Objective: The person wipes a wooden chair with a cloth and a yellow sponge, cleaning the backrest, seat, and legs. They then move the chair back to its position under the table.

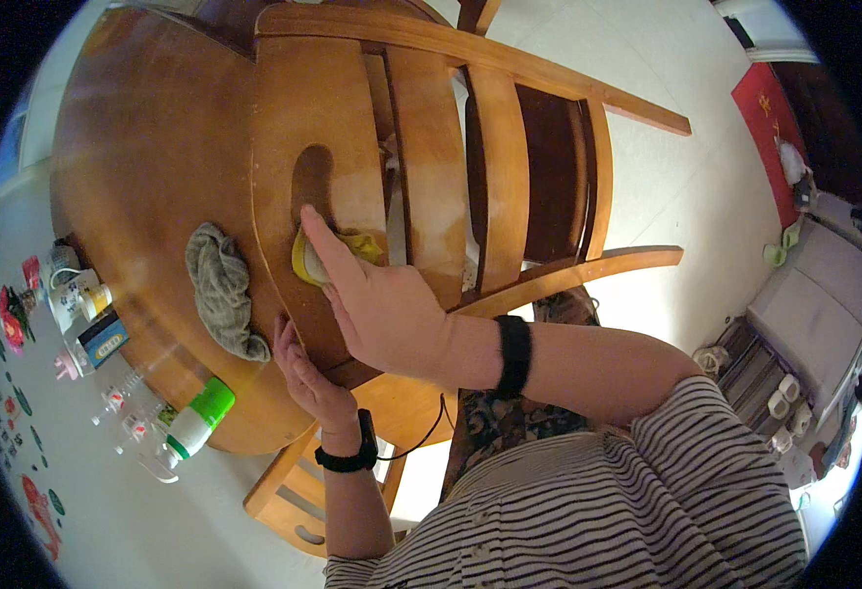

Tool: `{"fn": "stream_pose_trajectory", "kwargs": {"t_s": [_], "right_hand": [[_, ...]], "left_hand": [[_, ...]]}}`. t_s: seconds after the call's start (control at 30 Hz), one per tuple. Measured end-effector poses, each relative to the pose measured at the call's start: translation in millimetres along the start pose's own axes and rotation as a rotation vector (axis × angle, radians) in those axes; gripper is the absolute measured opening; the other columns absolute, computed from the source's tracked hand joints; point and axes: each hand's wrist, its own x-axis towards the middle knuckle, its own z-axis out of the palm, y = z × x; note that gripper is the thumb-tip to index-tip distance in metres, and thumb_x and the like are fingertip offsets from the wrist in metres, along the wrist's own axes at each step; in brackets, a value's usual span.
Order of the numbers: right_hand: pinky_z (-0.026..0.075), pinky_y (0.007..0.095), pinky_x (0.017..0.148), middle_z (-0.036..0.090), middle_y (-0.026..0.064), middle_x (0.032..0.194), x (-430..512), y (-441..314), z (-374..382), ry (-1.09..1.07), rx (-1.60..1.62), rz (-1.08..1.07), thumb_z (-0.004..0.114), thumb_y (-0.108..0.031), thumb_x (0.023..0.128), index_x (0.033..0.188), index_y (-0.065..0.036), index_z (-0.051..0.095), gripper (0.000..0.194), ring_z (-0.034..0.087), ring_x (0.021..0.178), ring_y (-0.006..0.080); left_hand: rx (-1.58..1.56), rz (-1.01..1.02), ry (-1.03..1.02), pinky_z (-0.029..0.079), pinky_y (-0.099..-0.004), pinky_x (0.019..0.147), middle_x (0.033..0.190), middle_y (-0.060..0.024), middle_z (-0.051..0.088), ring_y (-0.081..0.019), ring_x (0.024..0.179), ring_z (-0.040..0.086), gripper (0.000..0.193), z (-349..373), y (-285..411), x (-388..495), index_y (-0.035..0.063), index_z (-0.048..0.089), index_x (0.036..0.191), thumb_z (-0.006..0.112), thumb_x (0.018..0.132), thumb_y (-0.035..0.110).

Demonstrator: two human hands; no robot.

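Observation:
My right hand (379, 302) presses a yellow and pale cloth or sponge (309, 259) against the wide top slat of a wooden chair's backrest (328, 96). Its index finger points at the curved handle slot in that slat. My left hand (313, 379) holds the lower corner of the same slat, with its fingers along the outer edge. Beyond the backrest, a crumpled grey cloth (219, 291) lies on the round wooden table (144, 147), touched by neither hand. The wood near the yellow cloth looks shiny. Part of the yellow cloth is hidden under my right hand.
A green-and-white bottle (201, 417), clear plastic bottles (133, 427), a blue box (103, 339) and a white patterned container (70, 294) stand along the table's far edge. Another wooden chair (291, 508) is at the lower left. A shoe rack (751, 386) is at the right.

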Motion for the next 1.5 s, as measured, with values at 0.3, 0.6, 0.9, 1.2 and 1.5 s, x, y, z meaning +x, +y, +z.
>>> {"fn": "stream_pose_trajectory", "kwargs": {"t_s": [0.3, 0.6, 0.9, 1.2, 1.5], "right_hand": [[0.055, 0.0409, 0.061, 0.062, 0.0258, 0.116, 17.4, 9.3, -3.1, -0.104, -0.223, -0.093, 0.055, -0.006, 0.088, 0.15, 0.001, 0.02, 0.072, 0.067, 0.072, 0.0351], [0.05, 0.0417, 0.074, 0.063, 0.0185, 0.108, 8.5, 35.1, -89.8, 0.067, -0.347, -0.224, 0.057, -0.007, 0.089, 0.128, -0.006, 0.049, 0.041, 0.063, 0.089, 0.0328], [0.025, 0.0601, 0.112, 0.066, 0.0059, 0.108, 44.4, 49.6, -48.4, -0.414, -0.513, -0.803, 0.07, -0.016, 0.077, 0.109, -0.016, 0.063, 0.033, 0.053, 0.124, 0.031], [0.029, 0.0572, 0.111, 0.06, 0.0193, 0.117, 60.2, 68.7, -20.3, -0.109, -0.499, -0.684, 0.058, -0.011, 0.086, 0.106, -0.002, 0.059, 0.022, 0.049, 0.125, 0.0415], [0.031, 0.0503, 0.112, 0.049, 0.0227, 0.14, -96.3, 76.9, 11.8, -0.405, -0.296, -0.474, 0.053, 0.003, 0.087, 0.125, -0.005, 0.057, 0.039, 0.045, 0.133, 0.0406]], "left_hand": [[0.075, 0.11, 0.025, 0.03, -0.0434, 0.111, 0.135, -0.0187, 0.052, -0.0356, 0.134, 0.041, 0.05, 2.2, -2.0, 3.5, -0.005, 0.058, 0.119, 0.028, 0.105, 0.032], [0.021, 0.126, 0.079, 0.014, -0.0541, 0.114, 0.126, -0.0114, 0.061, -0.0379, 0.135, 0.04, 0.044, -2.7, 10.7, 6.1, 0.0063, 0.05, 0.074, 0.041, 0.099, 0.041], [0.064, 0.117, 0.076, 0.012, -0.0546, 0.115, 0.126, -0.011, 0.059, -0.0372, 0.135, 0.039, 0.039, -5.9, 6.8, 2.7, 0.0078, 0.052, 0.075, 0.046, 0.097, 0.039], [0.056, 0.089, 0.111, 0.012, -0.0543, 0.114, 0.126, -0.0093, 0.059, -0.0358, 0.136, 0.038, 0.037, -3.2, 6.5, 2.5, 0.0085, 0.054, 0.072, 0.05, 0.095, 0.038], [-0.044, 0.117, 0.1, 0.01, -0.0541, 0.115, 0.127, -0.0103, 0.058, -0.0367, 0.136, 0.037, 0.043, -2.4, -0.4, 3.0, 0.0076, 0.054, 0.077, 0.041, 0.098, 0.043]]}}
